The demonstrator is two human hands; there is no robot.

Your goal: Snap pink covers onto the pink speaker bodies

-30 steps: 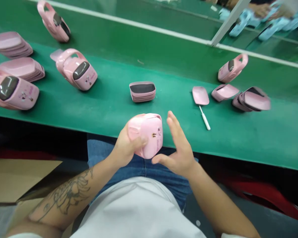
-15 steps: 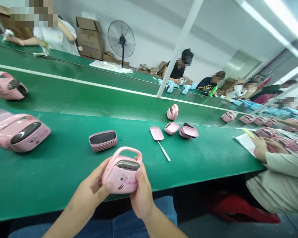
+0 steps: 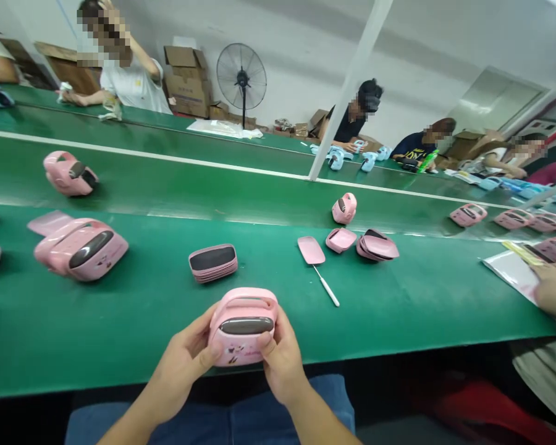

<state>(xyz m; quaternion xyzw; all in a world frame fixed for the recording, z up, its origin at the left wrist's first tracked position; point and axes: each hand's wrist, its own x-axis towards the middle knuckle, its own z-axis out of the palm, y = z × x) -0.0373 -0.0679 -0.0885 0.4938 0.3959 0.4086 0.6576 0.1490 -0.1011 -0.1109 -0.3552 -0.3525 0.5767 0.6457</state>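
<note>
Between both hands, at the front edge of the green bench, I hold a pink plastic case [image 3: 243, 343] with a carry handle on top, a dark oval window and small printed figures. My left hand [image 3: 192, 358] grips its left side, thumb on the front. Around the right side wraps my right hand [image 3: 282, 358], its thumb just under the window. Beyond the case lies a stack of pink-rimmed dark panels [image 3: 213, 262]. To the right, a white-handled tool [image 3: 327, 287] touches or lies by a pink panel [image 3: 311, 250]. What the hidden fingers do behind the case cannot be seen.
More pink cases [image 3: 81, 250] stand at the left, another [image 3: 344, 209] on the far strip. Pink curved parts [image 3: 377, 245] are piled right of the tool. A co-worker's hand [image 3: 553, 287] rests at the far right. A white post [image 3: 347, 93] rises from the bench [image 3: 143, 334].
The pink case has tipped in my hands, so its handle and window now face me more squarely. The view has swung left, shifting the bench and its things rightward.
</note>
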